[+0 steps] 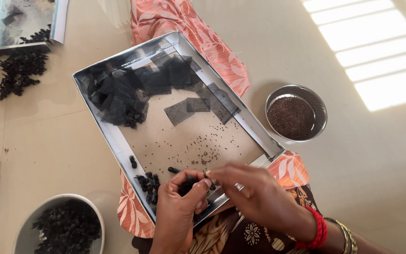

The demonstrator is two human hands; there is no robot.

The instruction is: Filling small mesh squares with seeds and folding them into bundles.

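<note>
Far left on floor: loose pod heap (19,71), bowl of pods (64,227) at bottom-left corner. Left hand (177,211) curled shut around dark pods (186,186) at tray's (100,116) near edge. Right hand (254,197) just beside, fingertips (211,176) pinched on something tiny at the left thumb; can't tell what. Black mesh squares (137,89) at tray's far end. Steel seed bowl (296,113) well right.

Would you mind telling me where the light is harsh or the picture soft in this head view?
Head view: barred sunlight burns out the floor at upper right; the shiny metal tray rim shows mild glare; the round steel bowl of fine brown seeds casts a soft shadow leftward; the left hand and right hand look slightly blurred.
</note>
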